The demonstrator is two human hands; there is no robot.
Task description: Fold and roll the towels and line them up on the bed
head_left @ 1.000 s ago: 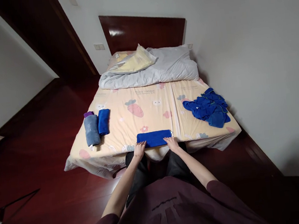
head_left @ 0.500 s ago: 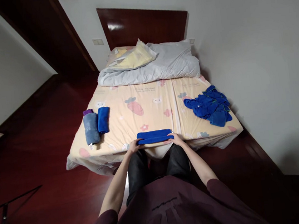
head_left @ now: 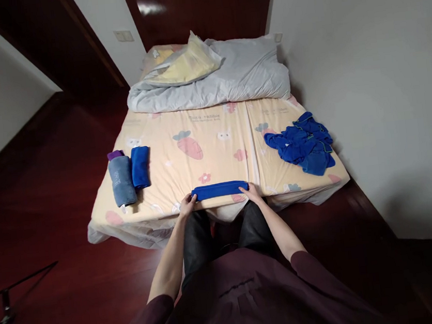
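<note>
A blue towel, folded into a long narrow strip, lies at the front edge of the bed. My left hand grips its left end, and my right hand grips its right end, thumbs on top. Left of it on the sheet rest a rolled grey-blue towel, a folded blue towel and a purple cloth, partly hidden behind the grey-blue one. To the right sits a crumpled heap of blue towels with green edging.
A grey quilt and a pale yellow pillow are at the head of the bed, below a dark wooden headboard. White wall rises at the right. A thin black stand is on the red floor at left.
The towel's near flap has been folded over, so the strip is narrower and now shows one face. Both hands keep hold of its ends. The view has tilted slightly down.
</note>
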